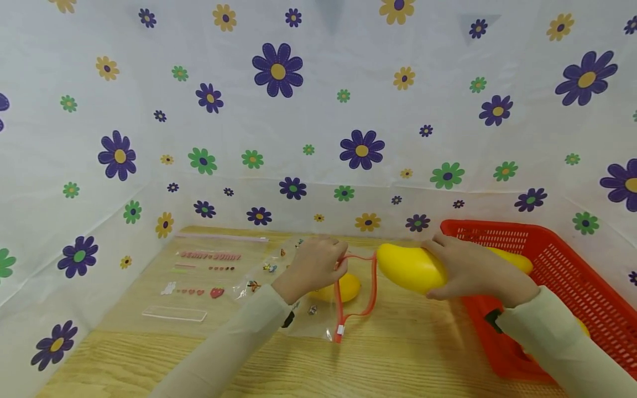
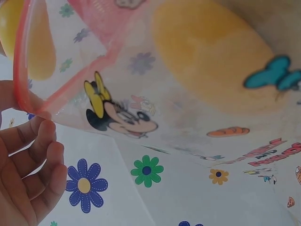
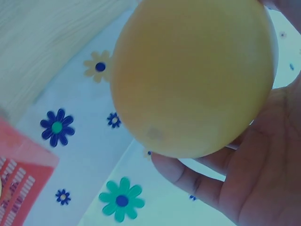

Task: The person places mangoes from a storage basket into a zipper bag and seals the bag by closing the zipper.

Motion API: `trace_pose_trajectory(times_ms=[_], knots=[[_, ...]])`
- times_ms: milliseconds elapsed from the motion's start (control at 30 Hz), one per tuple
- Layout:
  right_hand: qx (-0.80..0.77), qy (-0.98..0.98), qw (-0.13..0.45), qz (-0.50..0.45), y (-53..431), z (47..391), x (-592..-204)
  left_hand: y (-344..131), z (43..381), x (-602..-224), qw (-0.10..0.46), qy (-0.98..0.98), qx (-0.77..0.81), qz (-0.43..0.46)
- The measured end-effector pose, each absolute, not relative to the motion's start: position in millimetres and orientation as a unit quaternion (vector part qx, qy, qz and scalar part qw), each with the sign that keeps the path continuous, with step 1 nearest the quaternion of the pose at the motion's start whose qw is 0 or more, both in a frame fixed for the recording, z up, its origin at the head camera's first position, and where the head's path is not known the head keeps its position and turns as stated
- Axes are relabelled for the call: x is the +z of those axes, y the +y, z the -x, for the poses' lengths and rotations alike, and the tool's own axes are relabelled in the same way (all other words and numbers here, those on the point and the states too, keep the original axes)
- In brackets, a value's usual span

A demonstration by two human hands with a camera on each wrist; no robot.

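Observation:
My left hand (image 1: 317,267) pinches the red zip rim of a clear zip bag (image 2: 183,134) printed with cartoon figures. The bag's mouth is spread open to the right, its white slider at the near corner. Inside the bag lies one yellow mango (image 1: 350,287), partly behind my left hand. With fingers and thumb around it, my right hand (image 1: 465,268) holds another yellow mango (image 1: 412,269) in the air, its tip close to the bag's mouth. In the right wrist view this mango (image 3: 193,80) fills much of the picture.
A red plastic basket (image 1: 497,354) stands at the right, with a yellow mango (image 1: 515,260) and another yellow fruit partly visible in it. A flat clear pouch (image 1: 124,298) with pink lettering and small hearts lies at the left. Flower-printed sheeting (image 1: 308,166) encloses the wooden table (image 1: 278,365).

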State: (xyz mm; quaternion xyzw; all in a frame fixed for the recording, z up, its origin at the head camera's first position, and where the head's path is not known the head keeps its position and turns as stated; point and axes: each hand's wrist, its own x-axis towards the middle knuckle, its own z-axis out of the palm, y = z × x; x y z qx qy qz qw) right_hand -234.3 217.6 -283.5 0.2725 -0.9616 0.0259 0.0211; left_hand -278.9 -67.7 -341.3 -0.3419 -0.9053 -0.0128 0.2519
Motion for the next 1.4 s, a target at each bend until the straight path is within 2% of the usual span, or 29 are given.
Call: trace_pose_trajectory(times_ms=[333, 600, 967, 1400], knots=[[0.0, -0.962, 0.026, -0.272, 196.0, 226.0, -300.3, -68.6, 279.6, -342.7, 0.249, -0.906, -0.012, 0.34], [-0.005, -0.962, 0.026, -0.273, 180.1, 222.4, -314.0, -69.2, 278.4, -343.0, 0.269, -0.899, 0.0, 0.346], [-0.013, -0.962, 0.021, -0.272, 171.5, 227.3, -333.7, -68.7, 276.7, -341.0, 0.292, -0.889, 0.002, 0.354], [-0.027, -0.968, 0.004, -0.25, 165.7, 234.4, -346.8, -67.8, 273.9, -340.9, 0.291, -0.888, 0.009, 0.355]])
